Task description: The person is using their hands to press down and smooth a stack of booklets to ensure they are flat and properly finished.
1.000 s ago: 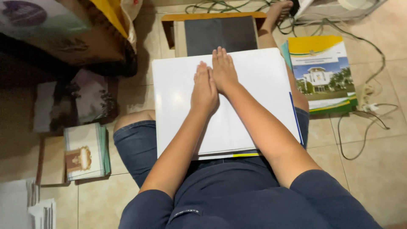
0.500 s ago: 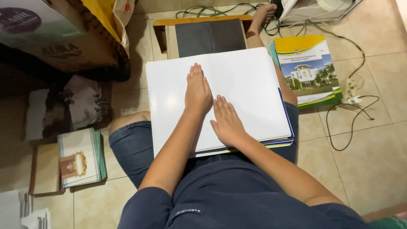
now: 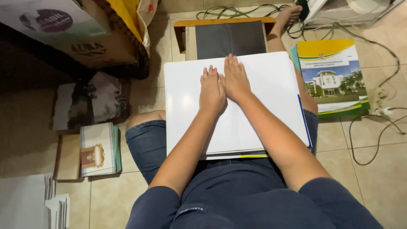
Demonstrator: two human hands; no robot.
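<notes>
A large white sheet [image 3: 267,106] lies on top of a stack of books resting across my lap. My left hand [image 3: 212,91] lies flat, palm down, on the upper middle of the sheet. My right hand [image 3: 235,79] lies flat right beside it, touching it, with fingers reaching the sheet's far edge. Neither hand grips anything. Coloured book edges [image 3: 250,155] show under the sheet's near edge.
A dark board on a small wooden stand [image 3: 231,38] sits just beyond the sheet. A printed book with a building picture [image 3: 333,78] lies on the tiles at right, among cables [image 3: 377,131]. Cardboard boxes [image 3: 85,38], a booklet stack [image 3: 99,148] and papers [image 3: 25,203] lie at left.
My right hand has slid up from the lower part of the sheet to lie next to my left hand near the top edge. The camera has shifted slightly.
</notes>
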